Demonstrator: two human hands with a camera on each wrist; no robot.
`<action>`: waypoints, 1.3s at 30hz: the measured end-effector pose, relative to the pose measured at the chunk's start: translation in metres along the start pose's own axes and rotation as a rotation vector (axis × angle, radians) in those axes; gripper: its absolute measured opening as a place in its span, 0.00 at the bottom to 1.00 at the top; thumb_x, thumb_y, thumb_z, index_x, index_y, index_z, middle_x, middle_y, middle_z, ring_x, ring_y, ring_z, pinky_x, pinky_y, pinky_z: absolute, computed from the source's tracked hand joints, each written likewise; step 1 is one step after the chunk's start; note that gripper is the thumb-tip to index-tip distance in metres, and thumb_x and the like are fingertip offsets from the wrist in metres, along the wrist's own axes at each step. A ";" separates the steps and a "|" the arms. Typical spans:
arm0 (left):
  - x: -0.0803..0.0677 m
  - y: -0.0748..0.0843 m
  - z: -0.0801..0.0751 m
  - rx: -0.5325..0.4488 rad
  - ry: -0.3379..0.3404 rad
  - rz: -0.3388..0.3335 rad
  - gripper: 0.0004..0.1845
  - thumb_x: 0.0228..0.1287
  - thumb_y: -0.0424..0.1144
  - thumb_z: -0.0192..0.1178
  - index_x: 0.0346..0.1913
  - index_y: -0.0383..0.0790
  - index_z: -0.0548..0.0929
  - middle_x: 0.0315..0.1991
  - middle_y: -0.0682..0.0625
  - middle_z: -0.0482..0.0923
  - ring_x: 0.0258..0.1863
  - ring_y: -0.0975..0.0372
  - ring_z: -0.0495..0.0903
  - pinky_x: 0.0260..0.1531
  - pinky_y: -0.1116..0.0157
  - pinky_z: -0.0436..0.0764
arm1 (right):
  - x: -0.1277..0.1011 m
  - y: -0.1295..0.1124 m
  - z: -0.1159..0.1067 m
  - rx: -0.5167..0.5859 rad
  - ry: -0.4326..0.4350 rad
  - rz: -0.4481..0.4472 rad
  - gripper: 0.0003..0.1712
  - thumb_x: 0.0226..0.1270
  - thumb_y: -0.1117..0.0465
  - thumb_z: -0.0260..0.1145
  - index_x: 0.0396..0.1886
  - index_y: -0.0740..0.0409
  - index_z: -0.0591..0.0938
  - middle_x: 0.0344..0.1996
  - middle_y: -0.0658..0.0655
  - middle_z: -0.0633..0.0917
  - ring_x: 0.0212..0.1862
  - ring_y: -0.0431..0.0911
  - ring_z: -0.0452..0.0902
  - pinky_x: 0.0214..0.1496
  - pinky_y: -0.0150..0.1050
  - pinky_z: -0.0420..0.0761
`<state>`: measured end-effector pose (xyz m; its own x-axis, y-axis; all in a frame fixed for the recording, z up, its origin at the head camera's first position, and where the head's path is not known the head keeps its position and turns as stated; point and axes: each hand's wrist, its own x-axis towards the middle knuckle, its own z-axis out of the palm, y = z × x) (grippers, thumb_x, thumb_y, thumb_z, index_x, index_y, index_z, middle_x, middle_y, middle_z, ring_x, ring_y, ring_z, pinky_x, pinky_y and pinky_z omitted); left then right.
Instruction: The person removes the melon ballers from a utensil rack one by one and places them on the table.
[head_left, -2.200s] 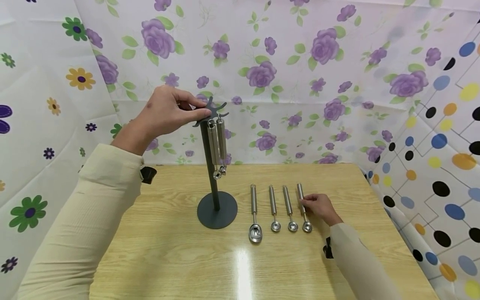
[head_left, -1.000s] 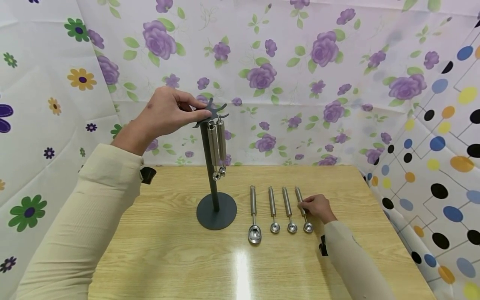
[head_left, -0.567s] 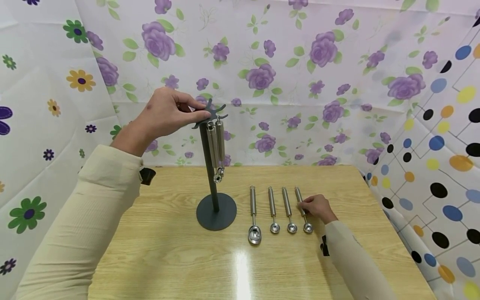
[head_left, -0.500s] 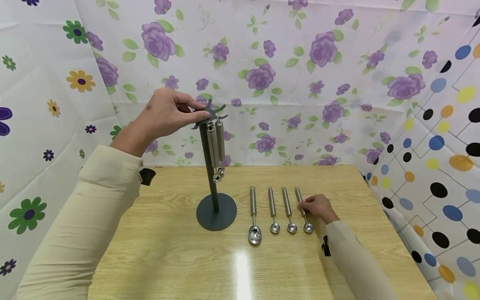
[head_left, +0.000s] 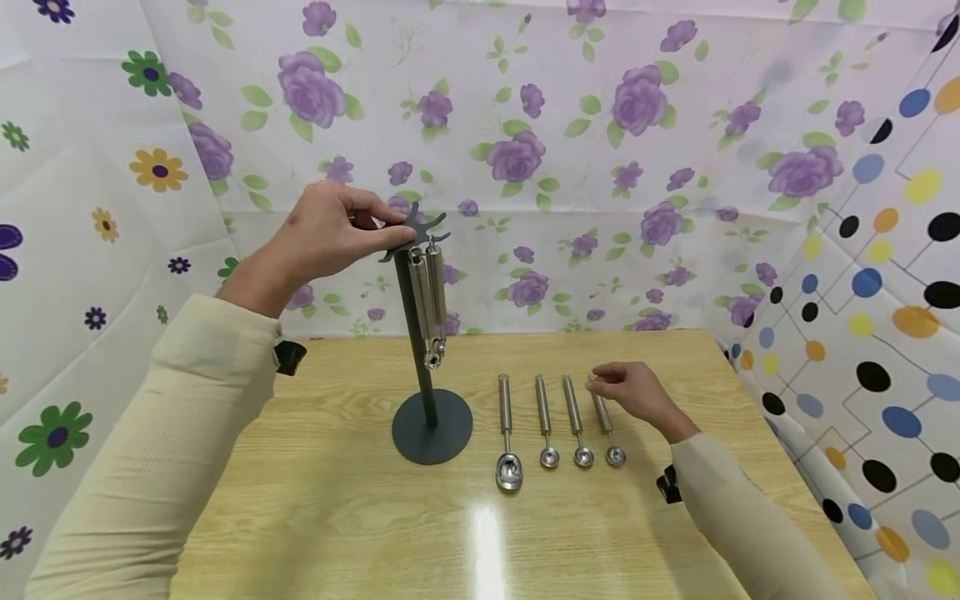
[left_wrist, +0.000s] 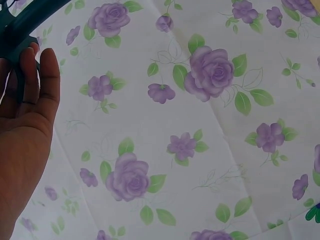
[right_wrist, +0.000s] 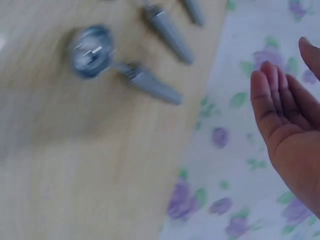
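My left hand (head_left: 330,229) pinches the flat hooked top (head_left: 423,229) of a dark grey rack (head_left: 411,300), thumb below and fingers behind. Two steel scoops (head_left: 422,304) hang side by side from its hooks. On the table, in a row, lie several steel scoops. The leftmost has a big oval head (head_left: 509,472); the others are small and round, like melon ballers. Over the handle end of the rightmost scoop (head_left: 603,417) hovers my right hand (head_left: 637,392). The right wrist view shows this hand (right_wrist: 290,120) apart from the scoops, fingers loosely bent, holding nothing.
The rack's round base (head_left: 432,442) stands on the wooden table (head_left: 360,525), left of the scoop row. Purple-flowered cloth (head_left: 517,75) hangs behind the table's far edge. A flower-printed cloth (head_left: 75,250) is at the left, a dotted one (head_left: 892,333) at the right.
My right hand has let go of the rightmost scoop and risen towards the far end of its handle. The left hand stays on the rack, and the hanging scoops keep their place.
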<state>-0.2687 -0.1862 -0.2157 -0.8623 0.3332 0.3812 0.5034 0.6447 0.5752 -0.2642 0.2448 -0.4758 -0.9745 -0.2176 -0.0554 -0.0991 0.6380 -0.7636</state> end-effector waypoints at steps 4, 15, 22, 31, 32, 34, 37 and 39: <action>0.000 -0.001 0.001 -0.009 -0.002 0.004 0.12 0.63 0.44 0.71 0.44 0.41 0.91 0.30 0.47 0.85 0.26 0.57 0.78 0.24 0.67 0.70 | -0.002 -0.023 -0.002 0.034 -0.008 -0.054 0.30 0.72 0.50 0.66 0.63 0.68 0.78 0.51 0.63 0.84 0.52 0.54 0.81 0.53 0.50 0.81; 0.000 0.001 0.001 -0.007 -0.009 -0.004 0.13 0.63 0.44 0.71 0.46 0.41 0.91 0.35 0.46 0.86 0.28 0.57 0.79 0.24 0.67 0.71 | -0.001 -0.081 -0.009 0.124 0.015 -0.134 0.28 0.72 0.51 0.67 0.64 0.63 0.79 0.55 0.62 0.83 0.54 0.54 0.81 0.55 0.51 0.80; 0.000 0.001 0.001 -0.005 -0.002 0.001 0.12 0.63 0.43 0.71 0.46 0.40 0.91 0.35 0.45 0.86 0.28 0.58 0.79 0.24 0.67 0.71 | 0.001 -0.107 -0.005 0.151 0.020 -0.182 0.26 0.71 0.52 0.68 0.62 0.62 0.80 0.53 0.61 0.85 0.52 0.52 0.82 0.55 0.51 0.80; -0.001 0.000 0.003 -0.019 -0.006 0.005 0.13 0.64 0.44 0.70 0.46 0.40 0.91 0.35 0.45 0.86 0.28 0.57 0.79 0.24 0.67 0.71 | 0.007 -0.140 0.006 0.173 -0.062 -0.262 0.25 0.72 0.56 0.67 0.63 0.63 0.80 0.55 0.60 0.84 0.54 0.52 0.81 0.55 0.46 0.81; -0.001 0.000 0.003 -0.016 -0.004 0.003 0.13 0.64 0.44 0.70 0.46 0.40 0.91 0.34 0.45 0.86 0.27 0.56 0.79 0.24 0.67 0.71 | 0.008 -0.145 0.007 0.172 -0.069 -0.273 0.24 0.72 0.56 0.67 0.63 0.63 0.80 0.55 0.60 0.84 0.54 0.52 0.82 0.55 0.46 0.81; -0.002 0.000 0.002 -0.010 -0.001 0.002 0.13 0.63 0.44 0.71 0.45 0.41 0.91 0.32 0.45 0.85 0.26 0.56 0.78 0.23 0.67 0.70 | 0.010 -0.154 0.008 0.168 -0.078 -0.294 0.23 0.72 0.57 0.67 0.62 0.63 0.80 0.55 0.60 0.84 0.54 0.51 0.82 0.55 0.45 0.81; -0.002 0.000 0.002 0.002 0.001 0.012 0.13 0.64 0.45 0.70 0.45 0.41 0.91 0.30 0.46 0.85 0.24 0.56 0.76 0.22 0.66 0.69 | 0.013 -0.166 0.008 0.172 -0.086 -0.327 0.22 0.72 0.59 0.67 0.61 0.64 0.81 0.54 0.61 0.84 0.53 0.52 0.83 0.54 0.44 0.81; -0.001 0.001 0.001 0.010 0.000 0.020 0.13 0.64 0.45 0.70 0.45 0.41 0.91 0.29 0.46 0.84 0.23 0.56 0.75 0.22 0.66 0.68 | 0.015 -0.174 0.006 0.170 -0.088 -0.346 0.22 0.72 0.60 0.67 0.61 0.64 0.81 0.53 0.61 0.85 0.53 0.52 0.83 0.54 0.44 0.81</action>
<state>-0.2670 -0.1847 -0.2164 -0.8520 0.3460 0.3928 0.5201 0.6451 0.5598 -0.2600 0.1258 -0.3478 -0.8678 -0.4651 0.1747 -0.3765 0.3863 -0.8420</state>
